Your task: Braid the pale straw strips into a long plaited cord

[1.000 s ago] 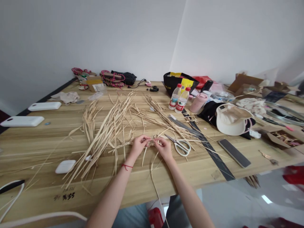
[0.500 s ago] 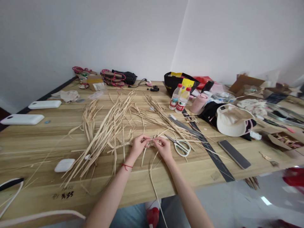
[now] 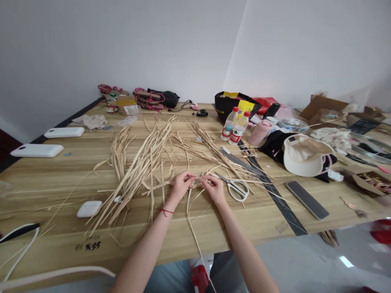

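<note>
Near the table's front edge, my left hand (image 3: 183, 185) pinches a braided strip of pale straw (image 3: 161, 185), part of which runs out to its left. My right hand (image 3: 214, 189) is closed on the same braid, close beside the left, both thumbs and forefingers nearly touching. The fingers hide the exact spot held. One long straw strand (image 3: 193, 232) hangs from the braid over the table edge. Loose straw strips (image 3: 146, 156) lie in a heap left of the hands, and more (image 3: 210, 146) fan out behind them. Scissors (image 3: 238, 189) rest just right of my right hand.
The wooden table (image 3: 134, 250) also bears two bottles (image 3: 238, 131), a pink cup (image 3: 260, 132), a black bag (image 3: 222, 106), a cream cap (image 3: 305, 156), a phone (image 3: 307, 200), a white case (image 3: 89, 208), two white devices (image 3: 37, 150) and an open box (image 3: 368, 182).
The view has shifted a little, so the scene sits slightly further right. The hanging strand has swung left near the braid. Both hands keep their pinch.
</note>
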`<state>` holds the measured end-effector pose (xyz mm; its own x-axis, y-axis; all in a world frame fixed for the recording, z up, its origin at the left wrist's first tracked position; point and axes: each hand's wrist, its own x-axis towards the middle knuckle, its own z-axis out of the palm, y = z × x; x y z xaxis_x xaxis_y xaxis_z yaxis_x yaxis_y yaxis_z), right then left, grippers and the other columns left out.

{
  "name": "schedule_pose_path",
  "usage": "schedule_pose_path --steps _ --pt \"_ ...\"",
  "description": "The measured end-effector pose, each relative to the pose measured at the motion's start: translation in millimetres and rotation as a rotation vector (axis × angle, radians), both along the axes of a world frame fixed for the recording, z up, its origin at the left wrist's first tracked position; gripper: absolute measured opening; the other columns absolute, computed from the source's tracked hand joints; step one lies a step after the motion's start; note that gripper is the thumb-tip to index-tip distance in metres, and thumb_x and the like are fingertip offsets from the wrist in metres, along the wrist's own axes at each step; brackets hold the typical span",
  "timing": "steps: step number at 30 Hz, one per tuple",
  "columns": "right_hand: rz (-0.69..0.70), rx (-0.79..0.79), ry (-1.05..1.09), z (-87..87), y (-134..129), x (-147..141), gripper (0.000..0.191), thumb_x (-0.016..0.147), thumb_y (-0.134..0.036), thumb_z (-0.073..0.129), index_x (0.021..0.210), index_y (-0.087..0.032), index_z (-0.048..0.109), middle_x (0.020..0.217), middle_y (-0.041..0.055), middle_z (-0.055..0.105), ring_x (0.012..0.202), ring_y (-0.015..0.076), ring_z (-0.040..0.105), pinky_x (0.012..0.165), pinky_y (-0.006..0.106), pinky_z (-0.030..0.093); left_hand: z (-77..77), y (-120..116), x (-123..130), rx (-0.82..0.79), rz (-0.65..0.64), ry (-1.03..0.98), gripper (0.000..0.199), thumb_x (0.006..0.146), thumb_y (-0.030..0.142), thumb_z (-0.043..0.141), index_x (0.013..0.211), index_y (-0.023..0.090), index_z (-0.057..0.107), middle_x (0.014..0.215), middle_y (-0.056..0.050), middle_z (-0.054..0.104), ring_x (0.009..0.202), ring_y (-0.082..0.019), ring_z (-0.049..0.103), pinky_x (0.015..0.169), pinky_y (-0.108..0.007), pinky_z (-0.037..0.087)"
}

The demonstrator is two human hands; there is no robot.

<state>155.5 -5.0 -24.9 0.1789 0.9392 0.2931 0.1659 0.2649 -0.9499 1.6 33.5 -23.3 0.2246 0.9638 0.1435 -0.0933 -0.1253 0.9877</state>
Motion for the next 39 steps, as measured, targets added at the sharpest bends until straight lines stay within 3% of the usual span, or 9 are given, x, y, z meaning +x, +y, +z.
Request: schedule_pose_path --steps 5,10,21,30,33,37,39 --pt "0.1 -0.02 0.043 2.6 0.1 3.6 0.022 0.075 -0.034 0.067 0.089 -0.019 0.074 0.087 0.0076 0.073 0.077 0.0201 0.065 0.07 0.031 0.05 1.3 1.6 -0.3 -0.004 0.027 -0.048 0.018 0.071 0.03 0.068 0.076 0.014 0.06 0.058 0.003 0.056 0.044 -0.007 0.05 0.042 -0.017 0.044" --pt "0.152 -0.042 0.074 3.9 1.4 3.7 0.024 0.075 -0.036 0.067 0.092 -0.021 0.074 0.087 0.0065 0.074 0.076 0.0202 0.065 0.069 0.031 0.05 4.4 1.8 -1.2 -0.002 0.051 -0.064 0.018 0.07 0.029 0.069 0.076 0.014 0.06 0.055 0.004 0.054 0.044 -0.007 0.05 0.041 -0.017 0.042" --pt "0.237 -0.008 -0.022 4.0 -0.8 -0.7 0.033 0.085 -0.039 0.056 0.112 -0.025 0.067 0.111 0.0068 0.068 0.102 0.024 0.062 0.091 0.039 0.046 5.1 1.5 -0.1 0.015 0.152 -0.145 0.018 0.071 0.029 0.069 0.077 0.015 0.06 0.057 0.003 0.057 0.044 -0.007 0.051 0.043 -0.018 0.042" --pt "0.2 0.107 -0.225 2.1 -5.5 -5.6 0.033 0.09 -0.033 0.048 0.116 -0.022 0.065 0.085 0.0066 0.068 0.075 0.0181 0.059 0.072 0.031 0.047 5.7 0.9 0.2 0.029 0.196 -0.138 0.019 0.072 0.03 0.068 0.078 0.015 0.058 0.056 0.004 0.057 0.044 -0.007 0.052 0.044 -0.018 0.042" --pt "0.175 0.057 -0.169 0.0 -7.9 -8.5 0.032 0.087 -0.034 0.052 0.113 -0.022 0.066 0.086 0.0062 0.069 0.071 0.0176 0.059 0.071 0.031 0.047 2.9 1.8 0.6 0.038 0.198 -0.135 0.019 0.073 0.03 0.067 0.08 0.015 0.057 0.056 0.004 0.056 0.045 -0.008 0.051 0.044 -0.018 0.042" --pt "0.177 -0.039 -0.035 -3.5 -9.7 -11.7 0.032 0.082 -0.036 0.058 0.109 -0.022 0.068 0.073 0.0035 0.07 0.064 0.0178 0.06 0.067 0.031 0.049 0.2 2.8 0.5 0.06 0.201 -0.125 0.02 0.074 0.031 0.067 0.081 0.015 0.057 0.06 0.003 0.058 0.047 -0.008 0.052 0.045 -0.018 0.042" --pt "0.17 -0.049 -0.013 -2.4 -10.1 -13.1 0.032 0.079 -0.037 0.061 0.107 -0.022 0.069 0.077 0.0044 0.072 0.067 0.0191 0.062 0.069 0.033 0.05 0.6 2.8 0.4 0.06 0.209 -0.117 0.021 0.073 0.032 0.067 0.081 0.015 0.057 0.062 0.002 0.058 0.047 -0.008 0.052 0.045 -0.018 0.043"
